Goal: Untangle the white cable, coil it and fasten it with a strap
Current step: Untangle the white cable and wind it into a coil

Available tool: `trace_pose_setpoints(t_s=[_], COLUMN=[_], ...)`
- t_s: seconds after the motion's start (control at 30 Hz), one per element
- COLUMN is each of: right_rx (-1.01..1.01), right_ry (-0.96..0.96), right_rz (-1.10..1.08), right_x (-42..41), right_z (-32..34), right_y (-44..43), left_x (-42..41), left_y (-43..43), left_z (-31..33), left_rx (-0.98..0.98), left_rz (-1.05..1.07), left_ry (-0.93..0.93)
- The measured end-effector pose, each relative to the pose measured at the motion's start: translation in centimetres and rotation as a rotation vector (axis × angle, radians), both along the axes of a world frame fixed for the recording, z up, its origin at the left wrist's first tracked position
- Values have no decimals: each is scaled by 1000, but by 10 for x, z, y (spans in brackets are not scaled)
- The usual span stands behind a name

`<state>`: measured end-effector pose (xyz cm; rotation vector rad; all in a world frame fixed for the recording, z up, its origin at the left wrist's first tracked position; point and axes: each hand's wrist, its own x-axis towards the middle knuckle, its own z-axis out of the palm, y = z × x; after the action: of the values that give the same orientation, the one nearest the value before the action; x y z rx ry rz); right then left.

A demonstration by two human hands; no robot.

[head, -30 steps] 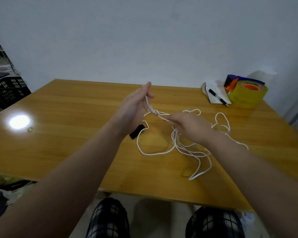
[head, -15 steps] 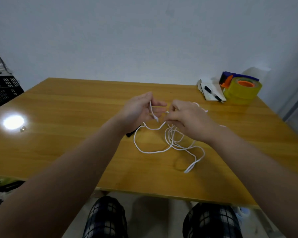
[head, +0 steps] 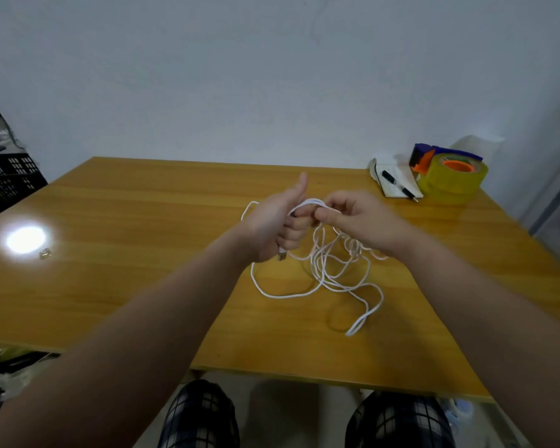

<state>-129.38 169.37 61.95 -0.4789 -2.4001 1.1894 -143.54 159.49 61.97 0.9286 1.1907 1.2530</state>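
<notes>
A plain pale wall at the back, and in front of it a glossy wooden table with a bright lamp glare at nine o'clock. Centre stage, both hands meet above the tabletop. The left hand is curled into a fist around the white cable, thumb sticking straight up, a plug end poking out below the fist. The right hand sits right against it at three o'clock, fingertips pinched on a strand that arcs over the left fingers. Below the hands, the rest of the cable sprawls in loose, overlapping loops on the wood, one long loop trailing toward five o'clock. Up at one o'clock, near the far edge: a notebook with a black pen on top, and just beside it a yellow tape roll with an orange core. Checked trousers show at six o'clock.
</notes>
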Motion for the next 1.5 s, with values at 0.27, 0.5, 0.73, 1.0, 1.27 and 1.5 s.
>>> trace_pose_setpoints(t_s=[0.27,0.5,0.73,1.0,1.27,1.5], right_rx=[-30,23,52,146,402,761], right_ry=[70,117,-43,48,-8,-397], right_rz=[-173,-185,-172,-294,-526,-489], right_x=[-11,-16,0,6,-10,-14], right_z=[3,7,1,-7,-20,-33], right_y=[-1,6,26,34,27,21], left_x=[-13,-14,-27,-25,-1,3], left_y=[-5,-9,-20,-26,-13,-6], left_z=[-12,-9,-3,1,-2,8], left_rx=[113,59,129,202,216,247], left_rz=[182,217,304,302,262,237], left_ry=[244,-107,-403,-434,-348,-476])
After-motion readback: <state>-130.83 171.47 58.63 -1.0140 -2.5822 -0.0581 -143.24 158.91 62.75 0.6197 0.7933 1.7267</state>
